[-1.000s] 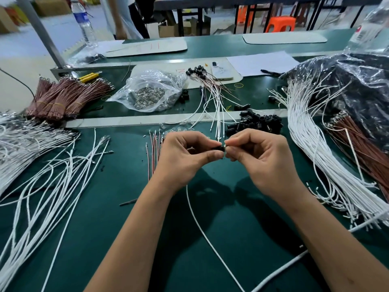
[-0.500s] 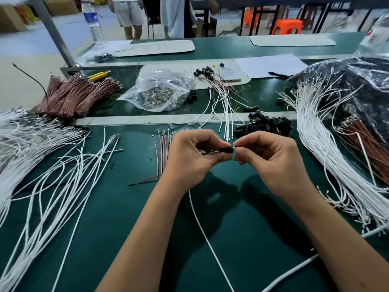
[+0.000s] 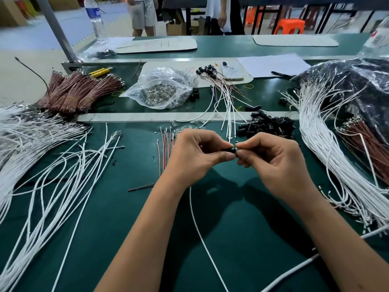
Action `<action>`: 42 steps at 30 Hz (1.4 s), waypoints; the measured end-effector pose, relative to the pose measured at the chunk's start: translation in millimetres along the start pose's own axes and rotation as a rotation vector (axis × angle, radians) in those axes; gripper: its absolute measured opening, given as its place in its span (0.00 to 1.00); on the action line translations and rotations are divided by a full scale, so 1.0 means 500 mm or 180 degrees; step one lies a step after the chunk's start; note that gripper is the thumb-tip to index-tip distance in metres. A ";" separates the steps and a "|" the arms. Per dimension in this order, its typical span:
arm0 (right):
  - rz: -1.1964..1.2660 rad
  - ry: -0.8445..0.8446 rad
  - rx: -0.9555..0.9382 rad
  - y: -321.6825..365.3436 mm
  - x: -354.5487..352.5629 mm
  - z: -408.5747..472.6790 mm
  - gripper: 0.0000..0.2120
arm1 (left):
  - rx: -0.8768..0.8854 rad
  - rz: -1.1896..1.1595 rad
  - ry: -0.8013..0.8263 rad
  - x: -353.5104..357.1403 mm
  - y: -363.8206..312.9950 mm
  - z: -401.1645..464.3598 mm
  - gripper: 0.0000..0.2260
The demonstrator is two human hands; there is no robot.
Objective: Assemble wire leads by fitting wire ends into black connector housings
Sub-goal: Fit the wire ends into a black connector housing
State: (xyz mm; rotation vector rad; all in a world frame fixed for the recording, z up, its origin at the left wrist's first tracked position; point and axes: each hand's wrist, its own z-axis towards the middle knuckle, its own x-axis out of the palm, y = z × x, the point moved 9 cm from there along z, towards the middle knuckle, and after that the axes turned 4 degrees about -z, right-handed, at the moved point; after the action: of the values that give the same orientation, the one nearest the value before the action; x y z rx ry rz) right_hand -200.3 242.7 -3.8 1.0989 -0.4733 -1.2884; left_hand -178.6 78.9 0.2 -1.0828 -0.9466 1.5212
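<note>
Two hands: left hand (image 3: 195, 157), right hand (image 3: 275, 163). One housing (image 3: 228, 150) held between them. One bottle (image 3: 95, 20) at the worktop's (image 3: 130, 218) far left corner. One phone (image 3: 231, 70). One clear bag (image 3: 162, 87). Two people stand behind. White wires: too many to count.

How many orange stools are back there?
2 that I can tell. One orange stool stands clearly behind the far bench, right of the standing people. Another orange stool shows just to its left, blurred. Table legs may hide more.
</note>
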 end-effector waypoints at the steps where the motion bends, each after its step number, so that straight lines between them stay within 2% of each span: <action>1: 0.0000 0.0004 0.0004 -0.001 0.002 0.001 0.07 | 0.0010 0.0031 -0.0007 0.000 -0.001 0.000 0.07; 6: 0.0060 0.0105 0.0136 -0.009 0.005 0.007 0.05 | 0.0166 0.0088 -0.0039 -0.001 -0.006 -0.001 0.08; 12: 0.0613 0.0078 0.0243 -0.003 -0.015 0.008 0.04 | -0.0196 -0.0610 0.0047 0.017 0.007 -0.004 0.07; 19: -0.0173 0.0120 -0.0165 0.021 -0.012 0.007 0.07 | -0.0197 -0.0336 0.0035 0.012 0.003 -0.002 0.08; 23: -0.1025 -0.0057 -0.0755 0.067 0.000 0.002 0.07 | 0.0188 0.0126 -0.0028 0.002 -0.018 -0.001 0.08; 26: -0.1267 -0.0190 -0.0878 0.075 0.001 -0.003 0.05 | 0.0532 0.0534 -0.0142 -0.001 -0.035 -0.003 0.08; 28: -0.1121 -0.0176 -0.0711 0.064 -0.004 -0.001 0.05 | 0.0637 0.0522 -0.0188 -0.002 -0.036 -0.004 0.08; 30: -0.0653 -0.0092 -0.0333 0.039 -0.009 0.003 0.06 | 0.0634 0.0242 -0.0174 -0.002 -0.031 -0.004 0.08; 34: 0.0142 -0.0122 -0.0023 0.020 -0.022 0.008 0.08 | 0.0299 -0.0304 -0.0216 0.000 -0.016 -0.001 0.09; 38: 0.0190 -0.0104 -0.0047 0.018 -0.016 0.008 0.07 | 0.0127 -0.0331 -0.0076 0.003 -0.005 0.002 0.08; 42: 0.0040 -0.0034 -0.0045 0.008 -0.004 0.004 0.07 | 0.0304 -0.0267 0.0052 0.005 -0.017 0.000 0.09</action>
State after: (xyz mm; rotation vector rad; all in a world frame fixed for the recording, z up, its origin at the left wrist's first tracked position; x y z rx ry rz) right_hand -200.1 243.3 1.0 1.0763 -0.4776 -1.2855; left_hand -176.5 82.8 7.7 -0.9745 -0.8884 1.4719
